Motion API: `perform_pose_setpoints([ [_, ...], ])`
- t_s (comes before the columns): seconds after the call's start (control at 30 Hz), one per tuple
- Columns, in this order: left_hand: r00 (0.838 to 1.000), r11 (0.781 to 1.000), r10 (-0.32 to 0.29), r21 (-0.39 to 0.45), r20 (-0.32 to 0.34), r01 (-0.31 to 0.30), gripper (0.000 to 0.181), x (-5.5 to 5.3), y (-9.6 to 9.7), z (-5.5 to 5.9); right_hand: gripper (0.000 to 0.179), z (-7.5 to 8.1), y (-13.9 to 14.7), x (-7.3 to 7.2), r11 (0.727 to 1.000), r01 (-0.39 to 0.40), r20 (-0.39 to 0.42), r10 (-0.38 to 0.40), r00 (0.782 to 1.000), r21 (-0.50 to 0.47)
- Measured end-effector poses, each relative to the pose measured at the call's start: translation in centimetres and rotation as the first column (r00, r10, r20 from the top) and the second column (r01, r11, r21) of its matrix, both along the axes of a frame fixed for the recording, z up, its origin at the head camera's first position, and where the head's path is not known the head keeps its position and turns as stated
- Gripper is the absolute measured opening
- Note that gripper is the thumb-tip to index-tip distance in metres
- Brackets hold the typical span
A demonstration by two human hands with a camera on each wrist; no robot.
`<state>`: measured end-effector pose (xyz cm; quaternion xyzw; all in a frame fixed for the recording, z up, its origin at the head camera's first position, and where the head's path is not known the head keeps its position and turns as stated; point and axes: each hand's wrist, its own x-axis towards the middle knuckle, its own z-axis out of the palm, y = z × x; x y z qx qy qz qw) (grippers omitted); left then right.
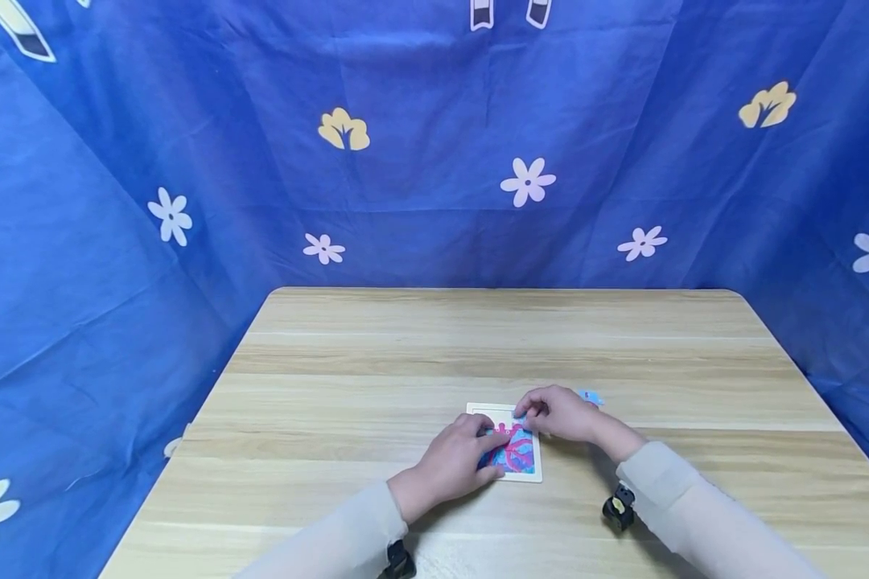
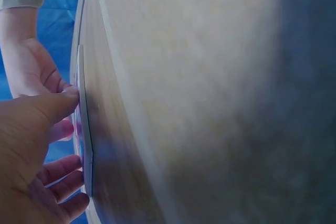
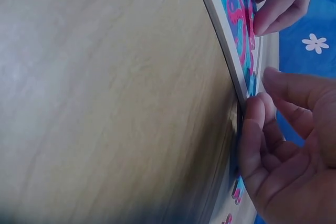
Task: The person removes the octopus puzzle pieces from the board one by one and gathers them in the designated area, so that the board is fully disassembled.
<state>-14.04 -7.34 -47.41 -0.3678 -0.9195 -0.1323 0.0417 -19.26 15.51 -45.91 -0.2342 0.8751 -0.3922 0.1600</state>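
Note:
A jigsaw puzzle [image 1: 519,460] of pink and blue pieces lies in a white square tray [image 1: 525,477] on the table. My left hand [image 1: 458,457] rests over the tray's left side, fingers spread across the picture and thumb by the near edge. At the far right corner is my right hand [image 1: 561,414], its bent fingers over a light blue puzzle piece [image 1: 519,419]. The right wrist view has a gap between the thumb and fingers [image 3: 255,109], whose tips are right at the tray's rim. White backing shows along the tray's far side.
Another blue puzzle piece [image 1: 591,397] lies just beyond the right hand, partly hidden by it. Small loose pieces [image 3: 238,190] also show beneath that hand in the right wrist view. A blue patterned cloth [image 1: 420,161] hangs behind the wooden table [image 1: 362,362].

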Motion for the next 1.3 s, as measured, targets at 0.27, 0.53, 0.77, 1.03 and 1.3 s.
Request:
perform_pose_setpoints([
  [0.27, 1.000, 1.000, 0.002, -0.030, -0.020, -0.003, 0.052, 0.14, 0.02, -0.28, 0.011, -0.16, -0.32, 0.14, 0.999, -0.027, -0.029, 0.028, 0.999, 0.037],
  [0.53, 0.999, 0.999, 0.010, -0.038, -0.039, -0.012, 0.051, 0.55, 0.28, -0.29, 0.011, -0.11, -0.31, 0.35, 0.997, -0.036, -0.034, 0.038, 0.999, 0.068],
  [0.77, 0.999, 0.999, 0.016, -0.042, -0.037, -0.017, 0.051, 0.87, 0.51, -0.47, 0.011, 0.09, -0.22, 0.71, 0.991, -0.035, -0.123, 0.051, 0.991, 0.130],
  [1.03, 0.999, 0.999, 0.015, -0.044, -0.050, -0.018, 0.050, 0.96, 0.51, -0.36, 0.008, 0.52, -0.28, 0.79, 0.992, -0.023, -0.086, 0.034, 0.996, 0.127],
  [1.3, 0.999, 0.999, 0.021, -0.047, -0.040, -0.022, 0.051, 0.88, 0.39, -0.33, 0.016, 0.44, -0.22, 0.43, 0.999, 0.025, -0.039, -0.024, 0.999, 0.038],
])
